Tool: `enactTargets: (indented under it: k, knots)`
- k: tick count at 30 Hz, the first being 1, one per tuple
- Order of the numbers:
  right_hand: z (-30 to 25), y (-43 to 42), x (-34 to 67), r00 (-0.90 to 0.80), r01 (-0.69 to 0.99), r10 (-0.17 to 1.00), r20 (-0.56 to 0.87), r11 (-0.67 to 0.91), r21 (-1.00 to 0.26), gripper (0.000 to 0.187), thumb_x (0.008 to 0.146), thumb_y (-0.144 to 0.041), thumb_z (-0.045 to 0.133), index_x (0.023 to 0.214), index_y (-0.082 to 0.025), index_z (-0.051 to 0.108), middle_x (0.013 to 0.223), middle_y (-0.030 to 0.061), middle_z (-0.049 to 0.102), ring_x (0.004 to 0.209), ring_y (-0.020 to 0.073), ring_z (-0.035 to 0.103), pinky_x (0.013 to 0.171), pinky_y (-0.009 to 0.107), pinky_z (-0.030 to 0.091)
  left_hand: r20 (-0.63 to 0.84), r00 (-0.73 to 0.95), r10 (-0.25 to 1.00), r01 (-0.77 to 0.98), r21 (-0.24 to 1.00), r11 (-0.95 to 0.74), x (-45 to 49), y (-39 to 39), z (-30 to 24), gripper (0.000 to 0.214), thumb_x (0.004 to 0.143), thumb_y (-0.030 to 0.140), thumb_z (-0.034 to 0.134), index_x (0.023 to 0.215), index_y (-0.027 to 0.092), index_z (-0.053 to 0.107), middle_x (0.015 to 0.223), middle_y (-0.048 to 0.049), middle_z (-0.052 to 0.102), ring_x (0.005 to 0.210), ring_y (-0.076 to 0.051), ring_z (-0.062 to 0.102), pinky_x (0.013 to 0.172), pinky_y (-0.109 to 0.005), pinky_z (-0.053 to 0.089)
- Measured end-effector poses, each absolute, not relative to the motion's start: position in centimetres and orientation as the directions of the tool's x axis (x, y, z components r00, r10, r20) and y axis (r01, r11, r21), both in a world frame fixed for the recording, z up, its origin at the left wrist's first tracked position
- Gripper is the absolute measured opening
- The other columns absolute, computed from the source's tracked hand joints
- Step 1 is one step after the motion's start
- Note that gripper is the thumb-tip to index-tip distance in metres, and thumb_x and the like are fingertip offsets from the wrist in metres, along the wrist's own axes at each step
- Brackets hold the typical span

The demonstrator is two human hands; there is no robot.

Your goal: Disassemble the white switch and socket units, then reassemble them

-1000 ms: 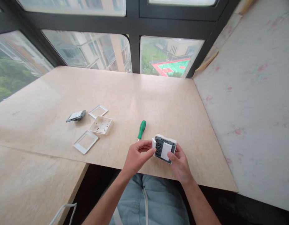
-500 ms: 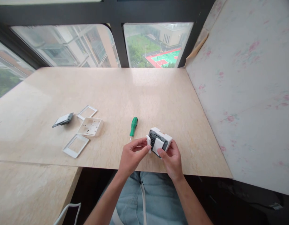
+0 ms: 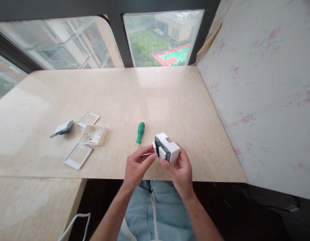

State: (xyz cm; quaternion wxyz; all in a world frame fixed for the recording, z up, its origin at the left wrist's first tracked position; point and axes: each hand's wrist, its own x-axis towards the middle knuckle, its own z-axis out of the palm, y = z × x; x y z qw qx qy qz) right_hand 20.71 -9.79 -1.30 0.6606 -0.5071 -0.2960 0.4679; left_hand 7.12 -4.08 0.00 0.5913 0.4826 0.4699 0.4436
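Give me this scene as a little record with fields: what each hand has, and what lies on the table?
left hand: pinching a thin white piece at the grey front of a white box
right hand: holding the white box, tilted
beyond the left hand: green-handled screwdriver
farther left: open white box, far white frame, near white frame, grey-and-white unit
unclear: whether the thin piece is attached

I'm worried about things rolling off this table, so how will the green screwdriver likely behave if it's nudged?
The green screwdriver would probably roll or swivel, since its handle looks rounded. It may also slide easily, as the table looks smooth and glossy. It should feel stiff, because the visible shaft looks straight and metallic.
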Motion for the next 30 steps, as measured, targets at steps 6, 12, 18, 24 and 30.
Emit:
enactTargets:
  k: [6, 12, 18, 24, 30]
  knots:
    - [-0.2, -9.7, 20.5, 0.383, -0.278, 0.919, -0.095, 0.017, -0.961, 0.061, 0.078, -0.028, 0.082, 0.133, -0.027, 0.056, 0.147, 0.0095, 0.057, 0.132, 0.0308, 0.057, 0.114, 0.054, 0.043, -0.085, 0.132, 0.988, -0.065, 0.993, 0.095, 7.1, -4.3, 0.1, 0.032, 0.076, 0.031, 0.082, 0.105, 0.018, 0.079, 0.103, -0.0093, 0.078, 0.091, -0.021, 0.073, 0.081, -0.034, 0.064]
    - [-0.1, -9.8, 20.4, 0.389, -0.277, 0.915, -0.108, 0.005, -0.961, 0.060, 0.078, -0.028, 0.083, 0.132, -0.028, 0.058, 0.145, 0.0085, 0.059, 0.131, 0.0297, 0.058, 0.113, 0.051, 0.044, -0.063, 0.136, 0.989, -0.075, 0.994, 0.074, 6.9, -4.3, 0.0, 0.026, 0.078, 0.029, 0.081, 0.103, 0.021, 0.079, 0.104, -0.0074, 0.077, 0.092, -0.019, 0.072, 0.079, -0.029, 0.063]
    - [-0.2, -9.7, 20.3, 0.386, -0.276, 0.915, -0.116, -0.006, -0.961, 0.059, 0.078, -0.028, 0.082, 0.132, -0.028, 0.058, 0.145, 0.0080, 0.060, 0.129, 0.0295, 0.059, 0.112, 0.051, 0.045, -0.077, 0.133, 0.988, -0.080, 0.993, 0.088, 6.9, -4.4, -0.6, 0.026, 0.077, 0.030, 0.082, 0.102, 0.021, 0.079, 0.103, -0.0074, 0.077, 0.092, -0.019, 0.073, 0.078, -0.029, 0.063]
    - [-0.2, -9.7, 20.2, 0.384, -0.277, 0.915, -0.124, -0.015, -0.961, 0.059, 0.078, -0.029, 0.082, 0.132, -0.027, 0.058, 0.144, 0.0087, 0.060, 0.129, 0.0308, 0.060, 0.112, 0.053, 0.045, -0.085, 0.126, 0.988, -0.067, 0.993, 0.094, 7.0, -4.3, -0.8, 0.027, 0.077, 0.031, 0.082, 0.102, 0.021, 0.079, 0.104, -0.0077, 0.077, 0.091, -0.020, 0.073, 0.079, -0.030, 0.063]
    - [0.0, -9.7, 20.3, 0.374, -0.290, 0.917, -0.141, -0.029, -0.957, 0.060, 0.077, -0.029, 0.082, 0.132, -0.027, 0.058, 0.143, 0.0091, 0.061, 0.127, 0.0309, 0.061, 0.111, 0.053, 0.046, -0.099, 0.106, 0.989, -0.082, 0.991, 0.108, 7.0, -4.3, -1.1, 0.027, 0.074, 0.031, 0.084, 0.099, 0.021, 0.080, 0.102, -0.0078, 0.078, 0.087, -0.020, 0.073, 0.078, -0.031, 0.064]
